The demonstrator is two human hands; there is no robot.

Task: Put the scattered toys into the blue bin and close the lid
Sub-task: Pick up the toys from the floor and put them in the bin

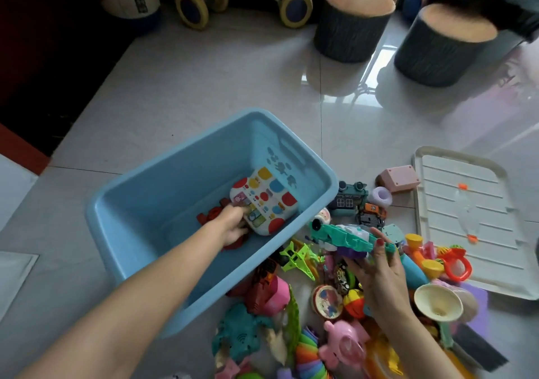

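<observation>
inside the blue bin (pixel 140 203) | left hand (pixel 233 224) is gripping the button board (pixel 264 201) by its near edge, setting it down | right hand (pixel 379 265) is holding the green crocodile (pixel 344 237) over the floor pile | both are looking light, stiff, smooth plastic; best taken mid-body | lid (pixel 466 218) is lying beside the pile

My left hand (pixel 233 227) is down inside the blue bin (pixel 140 195), whose mouth is wide open, with bare floor showing on its left half. The spotted toy board (pixel 264 201) crowds the right corner. Outside, the toy pile (pixel 335 291) presses against the bin's right wall (no gap there); the lid (pixel 466 218) lies beyond.
</observation>
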